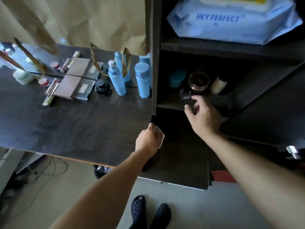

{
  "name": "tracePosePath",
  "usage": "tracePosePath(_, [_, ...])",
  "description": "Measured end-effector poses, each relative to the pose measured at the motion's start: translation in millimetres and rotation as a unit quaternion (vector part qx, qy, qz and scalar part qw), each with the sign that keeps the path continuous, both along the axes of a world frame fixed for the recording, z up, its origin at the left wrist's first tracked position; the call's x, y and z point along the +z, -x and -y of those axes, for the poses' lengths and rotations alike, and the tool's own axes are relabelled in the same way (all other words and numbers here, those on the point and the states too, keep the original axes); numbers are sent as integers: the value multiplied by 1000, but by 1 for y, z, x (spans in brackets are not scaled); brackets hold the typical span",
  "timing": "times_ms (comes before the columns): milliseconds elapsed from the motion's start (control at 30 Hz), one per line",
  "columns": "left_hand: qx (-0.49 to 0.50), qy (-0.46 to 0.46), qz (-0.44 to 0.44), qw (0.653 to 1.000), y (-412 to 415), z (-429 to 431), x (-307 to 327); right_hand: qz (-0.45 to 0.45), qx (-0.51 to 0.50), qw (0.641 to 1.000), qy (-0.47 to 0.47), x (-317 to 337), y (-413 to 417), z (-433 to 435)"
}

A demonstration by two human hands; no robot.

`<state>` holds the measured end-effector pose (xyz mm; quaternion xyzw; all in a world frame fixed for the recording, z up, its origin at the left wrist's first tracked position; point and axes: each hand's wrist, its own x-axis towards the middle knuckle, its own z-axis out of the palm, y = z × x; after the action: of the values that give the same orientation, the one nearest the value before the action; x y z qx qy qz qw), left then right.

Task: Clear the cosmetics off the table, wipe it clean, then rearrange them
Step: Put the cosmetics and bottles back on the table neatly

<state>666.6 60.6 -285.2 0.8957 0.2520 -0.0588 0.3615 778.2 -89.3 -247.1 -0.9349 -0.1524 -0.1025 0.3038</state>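
Left hand (149, 139) is curled into a fist at the table's (66, 123) front right corner, just where the top meets the shelf's upright side panel (155, 63); something pale and clear shows at the knuckles, but I cannot tell whether the hand holds it. Right hand (203, 114) reaches over the front edge of the middle shelf (170, 105), its fingers loosely spread and gripping nothing, the fingertips just beside a small dark bottle (185, 94). Behind that bottle stand a bronze jar (198, 82), a teal jar (177, 78) to its left and a white bottle (217, 85) to its right, all deep in the compartment. A wipes pack (231, 19) fills the shelf above. On the table the cosmetics sit in a row along the back edge against the mirror (41, 60): a green jar (24, 77), a red jar (44, 82), a gold tube (49, 100), two flat palettes (69, 86), a black bottle (102, 88) and two blue bottles (116, 80), the right one close to the side panel. A broad strip of dark tabletop runs between that row and the front edge, wide across its whole length. Below the shelf a dark board (181, 154) juts out toward the person, whose dark shoes (150, 210) stand on the floor beneath.
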Motion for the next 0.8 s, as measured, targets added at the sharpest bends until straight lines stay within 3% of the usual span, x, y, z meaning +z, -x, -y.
tracePosePath(133, [43,15,-1,999,15,-9,10,-70,-4,978,199,22,-30,-21])
tracePosePath(233, [67,24,-2,997,24,-18,15,-93,2,965,246,25,-39,-29])
tracePosePath(467, [154,93,15,983,50,-54,31,-123,24,987,102,22,-21,-34])
tracePosePath(567, [213,145,36,966,63,-74,42,-97,74,991,51,29,7,-37])
tracePosePath(800, [289,196,60,935,105,-137,61,-107,224,964,95,36,70,-86])
